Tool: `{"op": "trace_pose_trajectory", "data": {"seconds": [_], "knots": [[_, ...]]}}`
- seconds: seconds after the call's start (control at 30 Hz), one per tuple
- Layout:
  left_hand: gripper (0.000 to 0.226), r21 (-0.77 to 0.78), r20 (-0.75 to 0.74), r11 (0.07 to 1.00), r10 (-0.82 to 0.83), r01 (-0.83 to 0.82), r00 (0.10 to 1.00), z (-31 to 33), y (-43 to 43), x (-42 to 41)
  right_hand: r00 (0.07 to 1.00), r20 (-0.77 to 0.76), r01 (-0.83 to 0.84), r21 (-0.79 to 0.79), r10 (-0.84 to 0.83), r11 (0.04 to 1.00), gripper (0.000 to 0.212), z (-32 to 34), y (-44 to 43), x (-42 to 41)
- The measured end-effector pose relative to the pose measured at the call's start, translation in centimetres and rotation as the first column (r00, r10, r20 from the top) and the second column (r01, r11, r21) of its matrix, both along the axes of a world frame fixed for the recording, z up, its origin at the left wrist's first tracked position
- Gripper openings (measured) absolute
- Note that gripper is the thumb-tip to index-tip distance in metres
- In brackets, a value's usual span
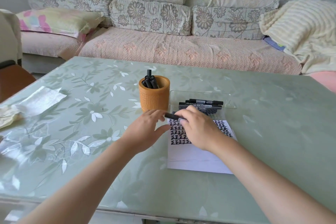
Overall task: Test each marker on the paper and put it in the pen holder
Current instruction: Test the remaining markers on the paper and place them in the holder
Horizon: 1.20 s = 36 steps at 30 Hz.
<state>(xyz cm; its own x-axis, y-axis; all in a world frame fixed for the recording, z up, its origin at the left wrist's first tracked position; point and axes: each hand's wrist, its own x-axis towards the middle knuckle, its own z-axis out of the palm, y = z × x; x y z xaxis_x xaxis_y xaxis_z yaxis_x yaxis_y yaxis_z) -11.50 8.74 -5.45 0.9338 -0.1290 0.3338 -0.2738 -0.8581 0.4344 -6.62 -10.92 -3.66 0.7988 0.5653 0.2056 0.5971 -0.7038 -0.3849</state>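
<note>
Much of the black marker [173, 116] is hidden inside the right hand [198, 130]; only its left end is seen, sticking out above the top edge of the paper [192, 158]. The right fingers are curled round it. The left hand [148, 130] is held just beside that end, with fingers loose, the thumb spread, and nothing gripped. Because of blur, it cannot be told whether its fingertips touch the marker.

The upper middle of the paper is covered by the right hand. The near wall of the clear tray [200, 92] is hard to make out, and the lower markers [206, 102] in it are partly hidden behind the hand.

The pen holder [154, 96] stands just left of the tray, with several black markers [150, 81] upright in it. Bare bench [272, 132] is left open to the right of the paper and between its near edge and the bench's near edge. A crumpled cloth [41, 99] lies well apart, near the left edge.

Rows of the character 正 are written on the paper. White print is seen on the tray markers, too small to read.
</note>
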Motion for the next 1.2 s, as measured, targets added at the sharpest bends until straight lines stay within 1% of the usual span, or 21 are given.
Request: {"op": "trace_pose_trajectory", "data": {"seconds": [0.07,0.2,0.27,0.33,0.43,0.5,0.57,0.67,0.73,0.8,0.87,0.97,1.07,1.1,1.13,1.17,1.2], "knots": [[0.046,0.068,-0.063,0.998,0.004,0.0,0.998,-0.8,0.3,0.2,0.999,-0.018,0.044,0.108,-0.042,0.993,0.023,0.9,0.1,0.8],[0.061,0.183,-0.125,0.983,0.016,0.008,0.992,-1.4,0.5,0.3,0.993,0.031,0.093,0.344,-0.111,0.934,0.02,4.2,1.9,2.4],[0.071,0.2,-0.134,0.98,0.012,0.015,0.991,-1.3,0.4,0.3,0.991,0.048,0.089,0.46,-0.125,0.883,0.012,6.2,3.3,3.4],[0.075,0.184,-0.147,0.982,-0.001,0.028,0.989,-1.3,0.2,0.3,0.986,0.059,0.098,0.56,-0.158,0.823,0.007,7.8,4.7,4.7],[0.08,0.203,-0.155,0.977,-0.035,0.066,0.987,-1.4,0.1,0.2,0.981,0.056,0.11,0.635,-0.188,0.765,0.007,9.2,6.7,6.5],[0.082,0.242,-0.151,0.966,-0.055,0.091,0.987,-1.6,0.3,0.2,0.982,0.037,0.126,0.604,-0.186,0.787,0.006,9.2,7.7,7.2],[0.084,0.271,-0.144,0.957,-0.068,0.106,0.987,-1.8,0.5,0.3,0.983,0.015,0.147,0.531,-0.183,0.835,0.006,8.5,8.3,7.6],[0.091,0.289,-0.149,0.95,-0.079,0.12,0.986,-1.7,0.6,0.3,0.98,0.013,0.184,0.327,-0.2,0.927,0.007,7.1,8.9,7.9],[0.094,0.294,-0.157,0.948,-0.08,0.124,0.984,-1.6,0.6,0.3,0.977,0.031,0.202,0.192,-0.212,0.96,0.01,6.4,9.1,7.7],[0.092,0.301,-0.159,0.945,-0.082,0.127,0.984,-1.5,0.6,0.3,0.971,0.076,0.214,0.139,-0.226,0.967,0.018,5.7,9.3,7.7],[0.088,0.313,-0.16,0.941,-0.08,0.128,0.984,-1.5,0.6,0.4,0.967,0.083,0.231,0.127,-0.243,0.965,0.024,5.4,9.4,7.8],[0.087,0.312,-0.153,0.942,-0.079,0.124,0.985,-1.5,0.5,0.4,0.957,0.025,0.286,0.087,-0.289,0.954,0.024,5.3,9.5,8.1],[0.092,0.329,-0.151,0.936,-0.078,0.125,0.985,-1.6,0.5,0.4,0.954,-0.059,0.293,-0.035,-0.295,0.955,0.03,5.2,9.3,8.3],[0.093,0.334,-0.153,0.934,-0.077,0.125,0.985,-1.6,0.4,0.4,0.956,-0.121,0.265,-0.028,-0.266,0.964,0.031,5.3,9.0,8.3],[0.094,0.338,-0.154,0.933,-0.077,0.125,0.985,-1.7,0.4,0.4,0.959,-0.19,0.219,0.02,-0.211,0.976,0.029,5.3,8.7,8.3],[0.094,0.34,-0.153,0.932,-0.076,0.125,0.985,-1.7,0.5,0.5,0.957,-0.25,0.175,0.103,-0.145,0.979,0.026,5.4,8.2,8.2],[0.094,0.34,-0.152,0.932,-0.075,0.124,0.985,-1.7,0.5,0.5,0.956,-0.274,0.157,0.173,-0.106,0.972,0.028,5.7,7.6,8.0]]}}
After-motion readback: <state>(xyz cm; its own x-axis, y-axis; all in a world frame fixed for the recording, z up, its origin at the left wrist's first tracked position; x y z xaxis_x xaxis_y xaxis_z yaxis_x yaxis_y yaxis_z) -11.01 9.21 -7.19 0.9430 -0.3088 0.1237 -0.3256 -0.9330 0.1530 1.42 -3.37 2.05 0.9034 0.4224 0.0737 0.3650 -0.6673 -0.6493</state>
